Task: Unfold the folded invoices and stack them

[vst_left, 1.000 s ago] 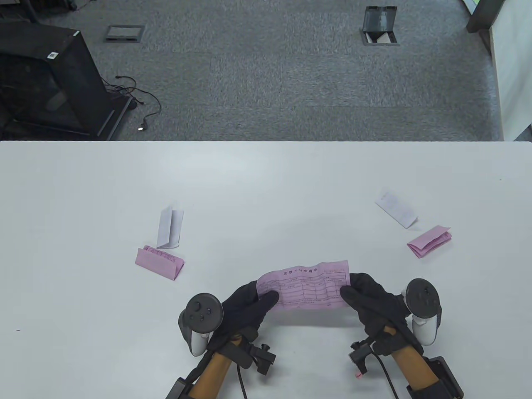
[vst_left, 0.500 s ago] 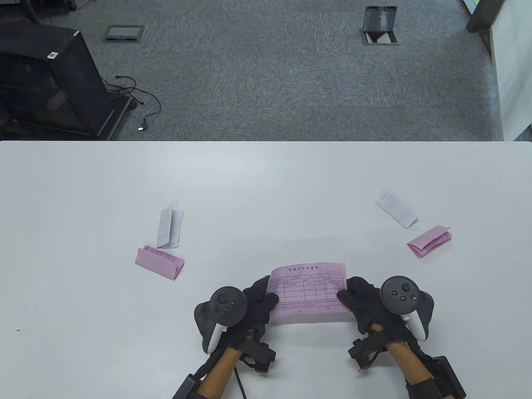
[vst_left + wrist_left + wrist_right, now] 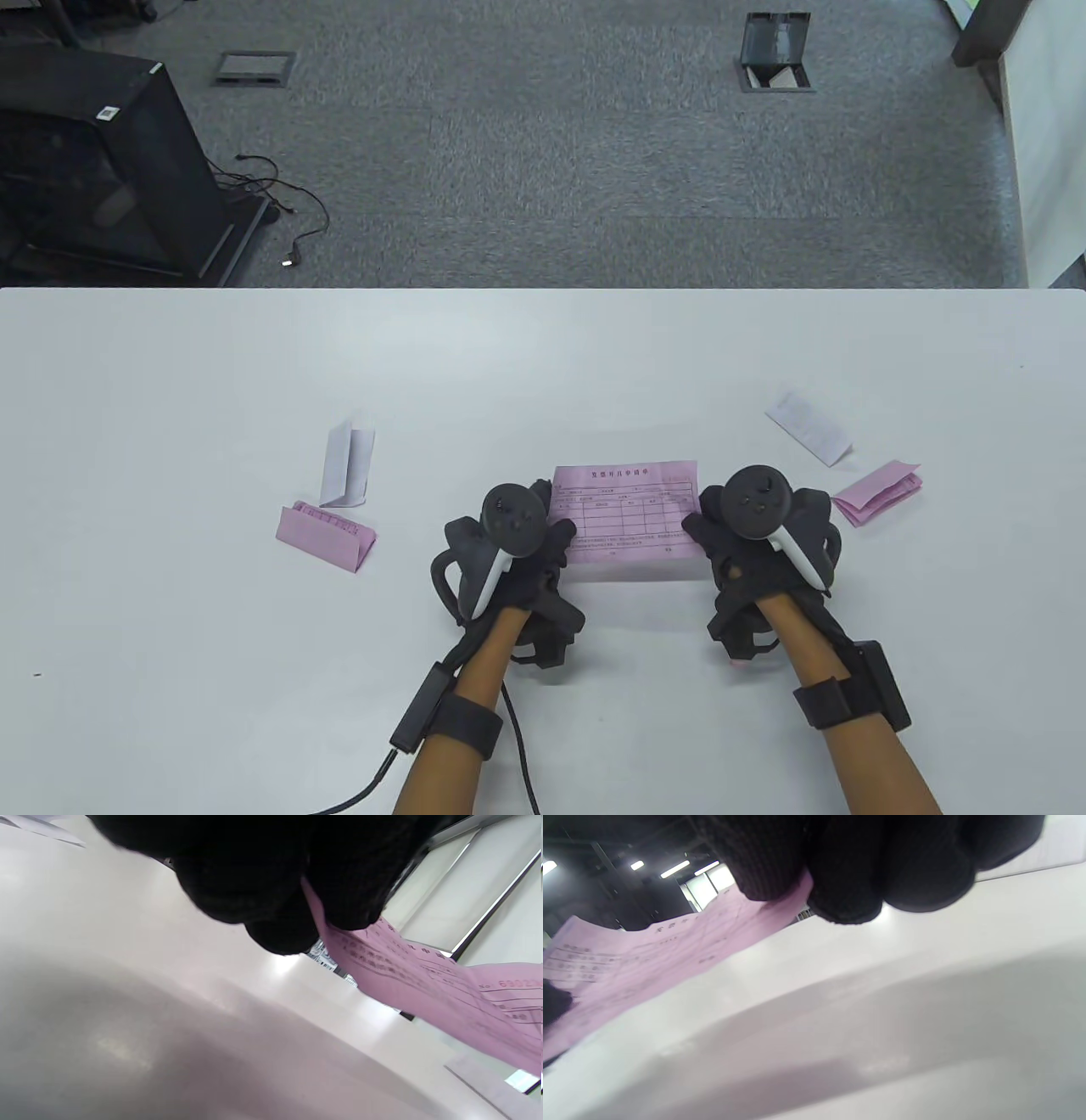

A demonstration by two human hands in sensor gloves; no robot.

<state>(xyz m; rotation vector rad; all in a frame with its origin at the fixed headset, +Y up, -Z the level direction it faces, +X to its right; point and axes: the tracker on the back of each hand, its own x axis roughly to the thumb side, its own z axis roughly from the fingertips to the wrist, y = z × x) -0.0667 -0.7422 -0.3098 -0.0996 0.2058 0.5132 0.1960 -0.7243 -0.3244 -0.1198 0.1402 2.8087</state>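
While its printed form blurs, left hand (image 3: 509, 552) and right hand (image 3: 759, 539) pinch pink invoice (image 3: 628, 514).

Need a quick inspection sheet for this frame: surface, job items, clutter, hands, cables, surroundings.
Surface: white table, bare in the middle.
Job's things: unfolded pink invoice held above the table; folded pink invoice and folded white invoice left; white folded slip and pink folded slip right.
Clutter: nothing seen.
Hands: left hand and right hand each pinch one end of the invoice.
Cables: glove cable; floor cable.
Surroundings: grey carpet, black stand, floor boxes.
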